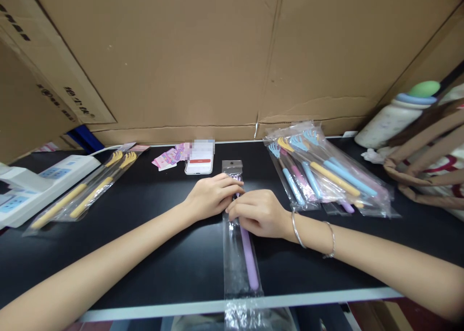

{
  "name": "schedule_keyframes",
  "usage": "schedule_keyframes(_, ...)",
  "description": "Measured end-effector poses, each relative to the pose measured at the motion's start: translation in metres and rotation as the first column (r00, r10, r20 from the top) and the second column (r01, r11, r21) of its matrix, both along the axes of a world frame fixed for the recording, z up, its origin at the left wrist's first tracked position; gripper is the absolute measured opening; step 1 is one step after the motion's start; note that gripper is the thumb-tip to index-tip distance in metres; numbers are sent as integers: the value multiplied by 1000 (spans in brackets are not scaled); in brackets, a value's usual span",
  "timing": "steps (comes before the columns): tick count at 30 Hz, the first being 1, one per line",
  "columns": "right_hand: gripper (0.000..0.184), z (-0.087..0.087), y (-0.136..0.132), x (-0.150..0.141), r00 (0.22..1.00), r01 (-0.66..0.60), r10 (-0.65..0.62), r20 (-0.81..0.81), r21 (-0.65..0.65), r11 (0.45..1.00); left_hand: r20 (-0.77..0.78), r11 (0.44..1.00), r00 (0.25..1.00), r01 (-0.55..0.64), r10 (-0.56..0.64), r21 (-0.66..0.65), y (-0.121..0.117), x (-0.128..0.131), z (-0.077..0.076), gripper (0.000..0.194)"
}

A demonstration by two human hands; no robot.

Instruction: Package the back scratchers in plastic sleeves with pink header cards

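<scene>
Our right hand [259, 214] pinches the bag [235, 268], left hand [210, 195] curls over, hold hidden; tabletop [163, 268] flanks their fingers, edge [174, 309] nearer us.

The black table [163, 263] bears a bagged purple scratcher [248, 261]; packaged scratchers [335, 178]; cards [167, 159]; a phone [199, 166].

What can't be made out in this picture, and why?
In the head view:
- Purple stick, top end: mostly hidden by left hand and right hand.
- Plastic sleeve, near end: cut off by bottom edge.
- Phone, upper screen: blurred.
- Power strip: cut off by left edge.
</scene>
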State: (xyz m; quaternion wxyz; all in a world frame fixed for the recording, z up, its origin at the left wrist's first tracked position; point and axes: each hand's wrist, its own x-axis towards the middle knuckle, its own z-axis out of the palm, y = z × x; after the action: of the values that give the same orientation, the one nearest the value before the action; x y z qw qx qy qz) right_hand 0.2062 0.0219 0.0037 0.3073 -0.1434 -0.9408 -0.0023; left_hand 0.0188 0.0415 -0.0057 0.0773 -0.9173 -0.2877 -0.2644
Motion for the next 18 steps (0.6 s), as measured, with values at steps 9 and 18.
schedule_keyframes(9, 22, 6, 22, 3, 981, 123, -137, -137, -105, 987, -20, 998, 1000, -3, 2, -55, 3, -4, 2, 18)
schedule_keyframes(18, 15, -1, 46, 11, 918, 389, -397, 12, -233, 891, -115, 990, 989, 103, -92, 95, 0, -2, 5, 31)
